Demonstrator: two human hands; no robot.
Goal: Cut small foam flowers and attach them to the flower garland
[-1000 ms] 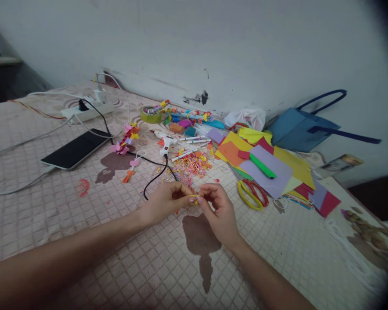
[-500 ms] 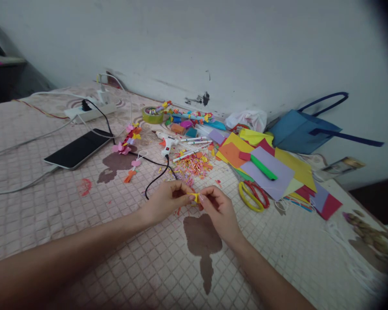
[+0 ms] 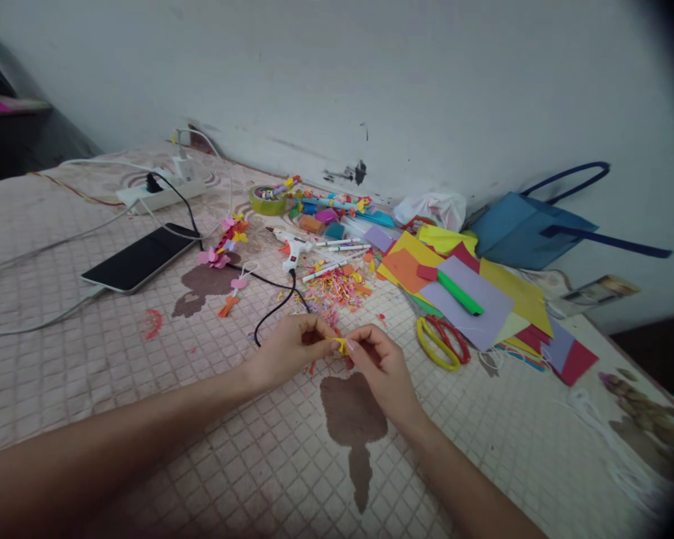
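Observation:
Between my two hands is a small yellow paper piece (image 3: 341,346), pinched from both sides just above the tablecloth. My left hand (image 3: 289,350) grips its left end with thumb and forefinger. On the other end, the thumb and fingertips of my right hand (image 3: 383,367) are closed. The fingers cover much of the piece, so its full shape is hidden. Just beyond my hands lies a heap of coloured paper shreds (image 3: 340,290). A white glue gun (image 3: 292,251) rests behind them, its black cord curling toward my left hand.
Scissors (image 3: 438,343) with yellow and red handles lie right of my hands, beside coloured paper sheets (image 3: 472,288) and a green cutter (image 3: 459,292). On the left are a phone (image 3: 140,258) and a power strip (image 3: 162,196). A blue bag (image 3: 533,228) leans against the wall.
The view has shifted very slightly, so the table things appear a little further right. Both hands keep their pinch on the yellow paper piece.

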